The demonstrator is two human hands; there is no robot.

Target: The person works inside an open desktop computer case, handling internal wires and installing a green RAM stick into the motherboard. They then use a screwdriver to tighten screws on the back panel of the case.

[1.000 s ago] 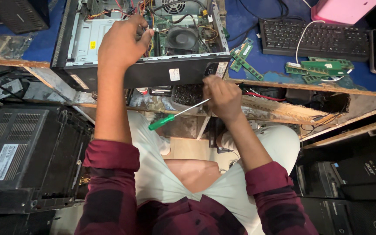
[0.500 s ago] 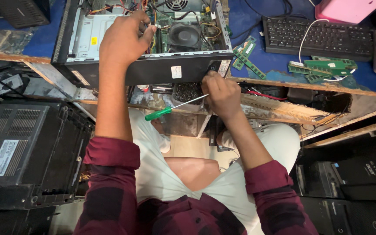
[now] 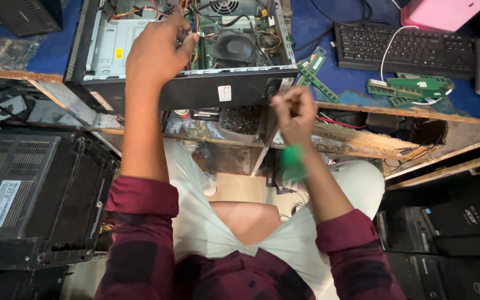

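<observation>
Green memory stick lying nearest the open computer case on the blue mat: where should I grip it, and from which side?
Take the memory stick by its two long edges near the middle, coming straight down from above. It lies flat and slanted on the blue mat, long and thin, so pinching across its narrow width fits. The computer case crowds its left end, and more sticks lie to the right, so a sideways approach looks tight.

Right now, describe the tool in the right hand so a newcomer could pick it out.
Start at the open black computer case on the blue bench. Just below its front right corner, the right hand is closed over a screwdriver. It is blurred, but its bright green handle beside the wrist marks it out, well below the flat green memory sticks on the bench.
</observation>
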